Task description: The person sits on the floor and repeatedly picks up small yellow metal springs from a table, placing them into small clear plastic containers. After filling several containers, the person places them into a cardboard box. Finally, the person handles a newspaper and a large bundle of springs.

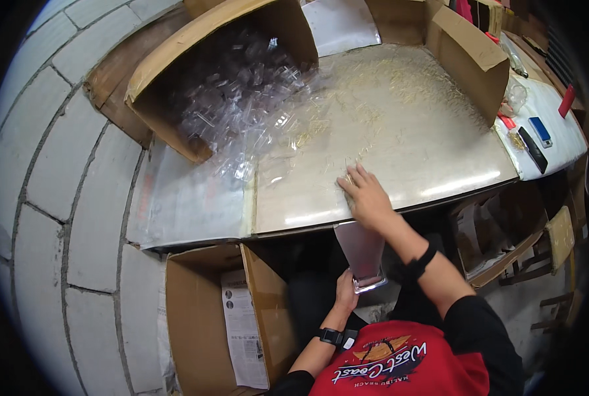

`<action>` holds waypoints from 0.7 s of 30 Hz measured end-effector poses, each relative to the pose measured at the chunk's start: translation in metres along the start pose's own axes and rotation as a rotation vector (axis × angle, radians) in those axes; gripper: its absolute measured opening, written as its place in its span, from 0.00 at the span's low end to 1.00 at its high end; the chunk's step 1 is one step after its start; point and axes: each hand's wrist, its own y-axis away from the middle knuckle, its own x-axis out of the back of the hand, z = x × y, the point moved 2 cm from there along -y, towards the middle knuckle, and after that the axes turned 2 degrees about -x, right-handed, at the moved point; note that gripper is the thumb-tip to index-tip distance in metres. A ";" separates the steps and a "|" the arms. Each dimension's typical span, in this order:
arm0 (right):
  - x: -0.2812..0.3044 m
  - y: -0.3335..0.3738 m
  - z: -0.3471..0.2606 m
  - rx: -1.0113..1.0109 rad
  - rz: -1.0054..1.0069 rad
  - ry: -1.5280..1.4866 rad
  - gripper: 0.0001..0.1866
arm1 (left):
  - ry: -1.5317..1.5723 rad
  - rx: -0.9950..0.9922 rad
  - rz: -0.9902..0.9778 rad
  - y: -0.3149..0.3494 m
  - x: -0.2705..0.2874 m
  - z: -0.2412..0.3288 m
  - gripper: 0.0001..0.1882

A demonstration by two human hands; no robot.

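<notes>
My left hand (pixel 347 291) is closed on the lower edge of a clear tapered plastic box (pixel 362 254), held below the front edge of the table, with its shiny rim toward me. My right hand (pixel 368 198) reaches over the table's front edge, palm down. Its fingers are stretched and a little apart, their tips at the tabletop (pixel 400 155). Thin golden slivers (pixel 367 119) lie scattered beyond those fingertips. A heap of clear plastic pieces (pixel 235 112) spills from a tipped cardboard box (pixel 175 49) at the far left.
An open cardboard box (pixel 205 317) with printed paper inside stands below the table at left. Cardboard walls (pixel 469 63) border the tabletop. At the right lie a black-handled tool (pixel 532 150) and a blue object (pixel 540 131). A wooden stool (pixel 559 241) stands at lower right.
</notes>
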 end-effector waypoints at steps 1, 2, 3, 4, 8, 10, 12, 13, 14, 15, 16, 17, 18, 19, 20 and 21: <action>-0.001 0.017 -0.013 -0.037 0.038 0.028 0.21 | -0.028 -0.003 0.018 0.005 -0.006 -0.001 0.22; 0.001 0.029 -0.026 -0.041 0.090 0.034 0.20 | -0.031 0.078 0.074 0.005 -0.009 0.004 0.20; 0.005 0.038 -0.037 -0.037 0.054 0.010 0.20 | -0.048 0.070 0.111 0.010 -0.013 0.009 0.21; 0.017 0.044 -0.041 -0.049 0.023 0.013 0.20 | -0.070 0.114 0.069 0.007 -0.012 0.011 0.21; 0.051 0.065 -0.034 -0.009 -0.061 -0.080 0.20 | -0.082 0.066 0.086 0.006 -0.007 0.001 0.21; 0.072 0.074 -0.035 0.034 -0.026 -0.149 0.21 | -0.123 0.031 0.082 0.002 0.004 -0.008 0.20; 0.078 0.090 -0.030 0.031 -0.027 -0.236 0.21 | -0.135 0.046 0.065 -0.004 0.017 -0.015 0.20; 0.081 0.099 -0.026 0.027 -0.030 -0.280 0.21 | -0.131 0.086 0.043 -0.006 0.022 -0.020 0.20; 0.082 0.108 -0.024 0.038 -0.014 -0.330 0.20 | -0.133 0.121 0.025 -0.007 0.024 -0.018 0.20; 0.081 0.117 -0.021 0.028 -0.080 -0.362 0.20 | -0.139 0.119 0.023 -0.005 0.025 -0.017 0.20; 0.083 0.127 -0.017 0.006 -0.141 -0.384 0.19 | -0.148 0.128 0.010 0.000 0.017 -0.015 0.20; 0.082 0.138 -0.015 -0.017 -0.207 -0.413 0.18 | -0.158 0.139 0.005 0.005 0.015 -0.013 0.20; 0.079 0.146 -0.013 -0.031 -0.228 -0.451 0.20 | -0.152 0.112 0.024 0.005 0.017 -0.013 0.20; 0.074 0.153 -0.011 -0.046 -0.249 -0.486 0.21 | -0.145 0.085 0.041 0.003 0.017 -0.015 0.20; 0.067 0.158 -0.009 -0.056 -0.266 -0.519 0.23 | -0.139 0.053 0.053 0.001 0.014 -0.013 0.21; 0.060 0.164 -0.008 -0.089 -0.288 -0.582 0.23 | -0.131 0.068 0.041 0.002 0.013 -0.011 0.20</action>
